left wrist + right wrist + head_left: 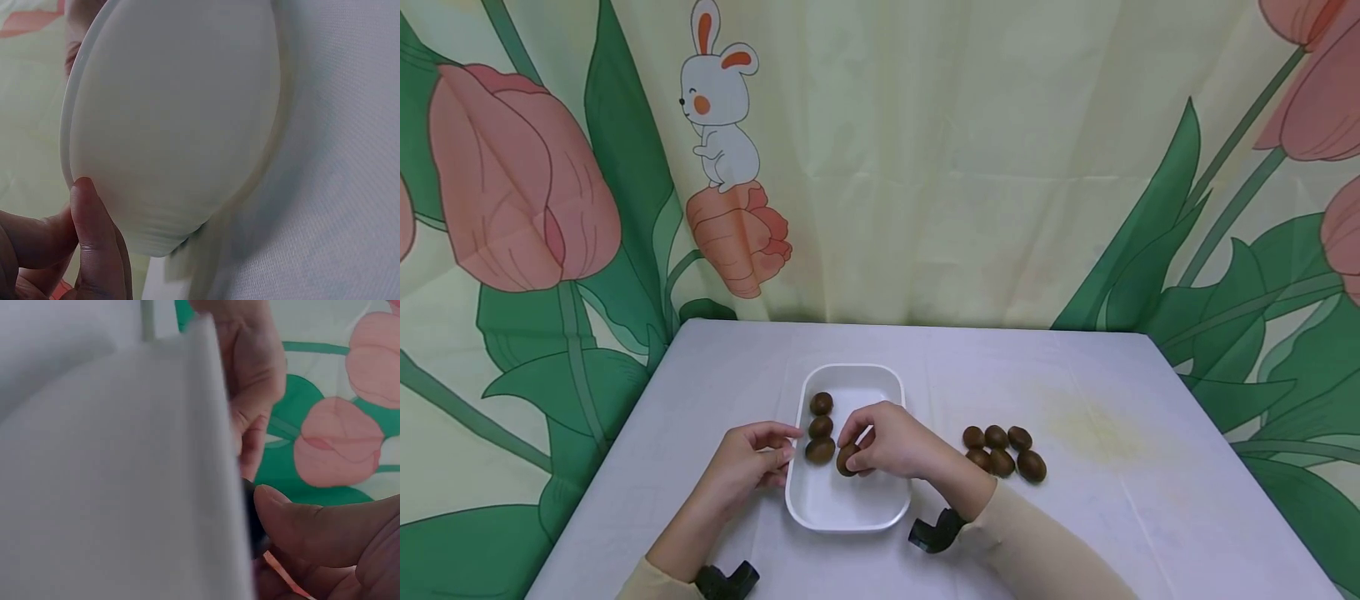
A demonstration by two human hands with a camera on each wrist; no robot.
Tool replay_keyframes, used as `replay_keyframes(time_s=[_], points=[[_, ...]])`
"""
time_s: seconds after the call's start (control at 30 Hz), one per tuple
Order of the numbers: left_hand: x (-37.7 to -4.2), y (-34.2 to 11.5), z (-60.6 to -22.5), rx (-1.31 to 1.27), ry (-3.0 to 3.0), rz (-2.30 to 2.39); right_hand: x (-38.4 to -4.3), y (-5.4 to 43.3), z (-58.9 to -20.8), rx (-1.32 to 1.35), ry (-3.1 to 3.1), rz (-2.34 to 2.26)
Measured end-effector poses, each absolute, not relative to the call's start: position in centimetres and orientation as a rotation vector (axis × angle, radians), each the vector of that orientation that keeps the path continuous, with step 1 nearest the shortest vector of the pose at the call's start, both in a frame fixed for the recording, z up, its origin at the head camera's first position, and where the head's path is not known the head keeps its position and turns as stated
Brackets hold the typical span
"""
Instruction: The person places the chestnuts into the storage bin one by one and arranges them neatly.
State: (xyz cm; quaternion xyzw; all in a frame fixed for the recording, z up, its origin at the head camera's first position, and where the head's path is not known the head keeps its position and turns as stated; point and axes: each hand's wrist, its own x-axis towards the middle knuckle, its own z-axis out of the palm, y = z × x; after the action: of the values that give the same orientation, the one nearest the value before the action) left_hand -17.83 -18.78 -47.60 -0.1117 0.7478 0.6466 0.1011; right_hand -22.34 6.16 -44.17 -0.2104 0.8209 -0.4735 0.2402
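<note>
A white rectangular tray (850, 518) with rounded corners lies on the table. Three brown chestnuts (821, 427) form a column along its left side. My right hand (887, 440) is over the tray, pinching another chestnut (847, 461) between thumb and fingers, just right of the column's lowest one. In the right wrist view that chestnut (251, 519) is dark and partly hidden by the tray wall. At the tray's left rim, my left hand (758, 454) holds the edge; its thumb (94, 231) lies against the outer wall in the left wrist view.
Several more chestnuts (1000, 461) lie in two rows on the white-covered table (1120, 500), right of the tray and beyond my right forearm. Black wrist devices (936, 532) sit under both wrists. A printed curtain (925, 167) hangs behind the table's far edge.
</note>
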Motion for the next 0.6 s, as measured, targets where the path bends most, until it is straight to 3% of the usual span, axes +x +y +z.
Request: replay_keyframes(time_s=[0.6], points=[[-18.0, -18.9, -47.9, -0.306, 2.196, 1.927, -22.3, 4.5, -45.2, -0.677, 2.308, -1.155]])
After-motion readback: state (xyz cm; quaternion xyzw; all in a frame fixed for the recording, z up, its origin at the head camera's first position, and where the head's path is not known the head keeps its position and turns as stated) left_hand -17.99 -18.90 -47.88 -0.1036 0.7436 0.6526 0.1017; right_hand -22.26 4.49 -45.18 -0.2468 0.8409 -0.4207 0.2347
